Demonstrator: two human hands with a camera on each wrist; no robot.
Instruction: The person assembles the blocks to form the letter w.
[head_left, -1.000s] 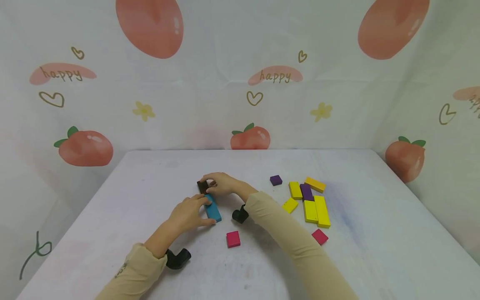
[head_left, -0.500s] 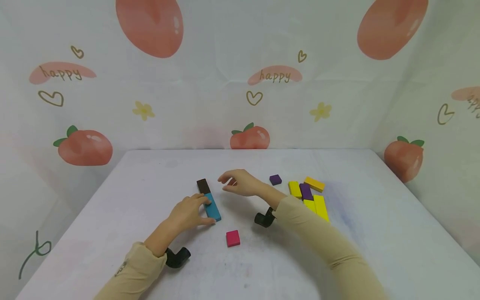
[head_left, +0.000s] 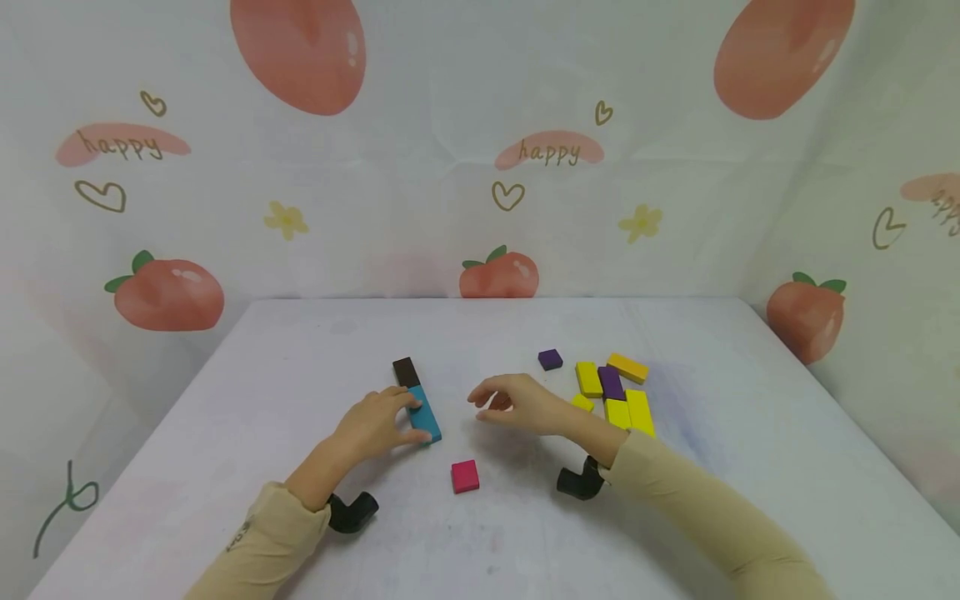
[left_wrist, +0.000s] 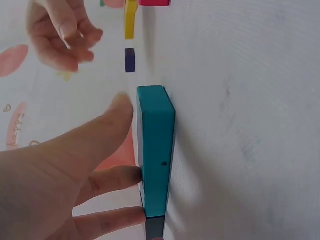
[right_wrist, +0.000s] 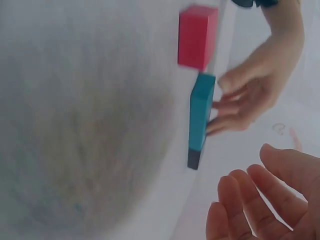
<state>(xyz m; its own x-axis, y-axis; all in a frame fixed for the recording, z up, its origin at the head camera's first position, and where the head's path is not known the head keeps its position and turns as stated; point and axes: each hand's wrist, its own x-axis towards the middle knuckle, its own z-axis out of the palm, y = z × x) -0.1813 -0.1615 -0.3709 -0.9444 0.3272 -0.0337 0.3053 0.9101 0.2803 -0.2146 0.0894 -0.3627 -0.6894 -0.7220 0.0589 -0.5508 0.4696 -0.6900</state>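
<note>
A blue block (head_left: 424, 418) lies end to end with a shorter dark brown block (head_left: 406, 372) on the white table. My left hand (head_left: 372, 425) rests fingertips on the blue block's upper face; in the left wrist view its thumb is spread toward the block's near end. To the right, my right hand (head_left: 523, 405) hovers over the table with loosely bent fingers and nothing in them, as the right wrist view confirms. A pinkish-red square block (head_left: 465, 477) sits in front, between the two hands.
On the right is a group of yellow blocks (head_left: 589, 379), with a purple block (head_left: 611, 383) among them and an orange-yellow block (head_left: 627, 367) behind. A small purple block (head_left: 551, 359) lies apart. The right forearm covers part of this area.
My right hand has let go of the dark brown block and drawn back to the right and nearer. The left hand has stayed on the blue block.
</note>
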